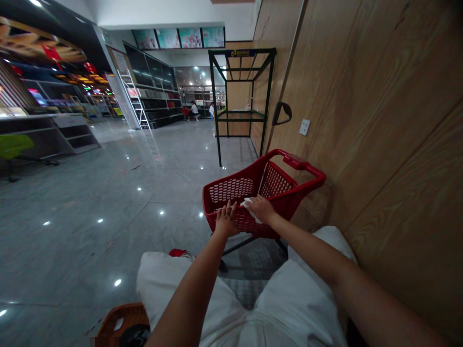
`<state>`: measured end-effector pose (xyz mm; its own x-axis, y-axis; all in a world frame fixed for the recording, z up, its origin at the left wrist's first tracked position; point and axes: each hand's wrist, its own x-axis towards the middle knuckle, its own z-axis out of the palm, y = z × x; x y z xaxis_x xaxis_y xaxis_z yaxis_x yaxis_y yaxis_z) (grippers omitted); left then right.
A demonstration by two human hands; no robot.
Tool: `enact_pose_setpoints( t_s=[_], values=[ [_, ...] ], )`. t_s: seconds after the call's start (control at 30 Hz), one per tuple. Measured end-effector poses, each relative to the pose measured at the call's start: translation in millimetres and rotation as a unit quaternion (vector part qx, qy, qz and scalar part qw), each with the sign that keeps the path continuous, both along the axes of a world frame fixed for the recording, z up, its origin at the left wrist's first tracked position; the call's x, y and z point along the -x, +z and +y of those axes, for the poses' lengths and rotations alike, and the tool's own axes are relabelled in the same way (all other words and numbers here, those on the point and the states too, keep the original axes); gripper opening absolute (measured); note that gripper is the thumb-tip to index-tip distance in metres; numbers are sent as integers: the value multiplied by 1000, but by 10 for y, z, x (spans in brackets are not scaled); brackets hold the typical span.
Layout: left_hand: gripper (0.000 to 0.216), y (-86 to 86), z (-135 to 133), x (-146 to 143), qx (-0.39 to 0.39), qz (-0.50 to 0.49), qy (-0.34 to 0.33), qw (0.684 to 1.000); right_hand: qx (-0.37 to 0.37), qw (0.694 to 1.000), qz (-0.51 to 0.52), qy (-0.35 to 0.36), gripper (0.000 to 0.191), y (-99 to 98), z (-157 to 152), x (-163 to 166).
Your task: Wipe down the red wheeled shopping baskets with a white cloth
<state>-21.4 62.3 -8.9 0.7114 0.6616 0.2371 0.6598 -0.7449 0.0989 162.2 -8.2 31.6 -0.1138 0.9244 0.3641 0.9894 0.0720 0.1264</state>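
Observation:
A red plastic shopping cart (231, 189) with perforated sides stands in front of my knees, its handle toward the wooden wall. My left hand (226, 220) rests on the cart's near side, fingers spread over the top rim and holding nothing. Just to its right, my right hand (261, 209) is closed on a white cloth (249, 202), pressing it against the same rim. Part of the cloth hangs below the fingers on the outer side of the basket. The underside of the right fingers is hidden.
Wood-panelled wall (379, 120) close on my right, with a socket (304, 127). A dark metal rack (241, 117) stands behind the cart. An orange basket (125, 315) sits on the floor at lower left. A ladder (139, 107), shelves and people are farther back.

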Motion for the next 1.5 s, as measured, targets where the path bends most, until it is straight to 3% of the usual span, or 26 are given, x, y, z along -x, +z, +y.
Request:
enact_pose_setpoints(
  t_s=[0.13,0.23,0.33,0.43,0.53,0.6,0.7,0.87,0.93,1.03,1.23,1.3,1.4,1.5],
  values=[
    [107,-25,25,-12,4,-3,3,1000,0,999,-36,-40,28,325,-490,-871],
    [106,-31,2,-55,1,-6,8,1000,-50,994,-49,-88,29,447,-749,-1228],
    [106,-9,-58,-102,2,-4,15,1000,-67,992,-23,-107,32,358,-698,-1043],
    [105,27,-119,-125,9,11,22,1000,-32,998,15,-48,34,125,-377,-428],
    [102,56,-138,-97,4,35,29,999,-32,998,40,-38,33,-89,-22,212],
    [100,68,-119,-50,-3,49,26,998,-36,998,33,-35,32,-145,101,415],
    [101,81,-66,31,-7,56,14,998,-14,999,-5,-32,29,-45,14,205],
    [99,75,-6,65,-11,43,20,999,-34,992,-87,-89,27,375,-587,-877],
    [97,65,-9,32,-19,37,25,999,-63,986,-93,-123,28,484,-747,-1123],
    [94,55,-43,-32,-25,29,36,999,-68,988,-57,-128,28,450,-697,-996],
    [98,54,-123,-39,-20,32,32,999,-37,998,17,-46,29,-8,-29,258],
    [99,52,-118,7,-18,40,23,999,-25,999,14,-34,29,-59,84,464],
    [99,54,-77,90,-15,47,6,999,11,1000,-14,-18,28,35,13,249],
    [101,60,-26,143,-14,46,7,999,8,998,-46,-40,25,229,-292,-395]
  ],
)
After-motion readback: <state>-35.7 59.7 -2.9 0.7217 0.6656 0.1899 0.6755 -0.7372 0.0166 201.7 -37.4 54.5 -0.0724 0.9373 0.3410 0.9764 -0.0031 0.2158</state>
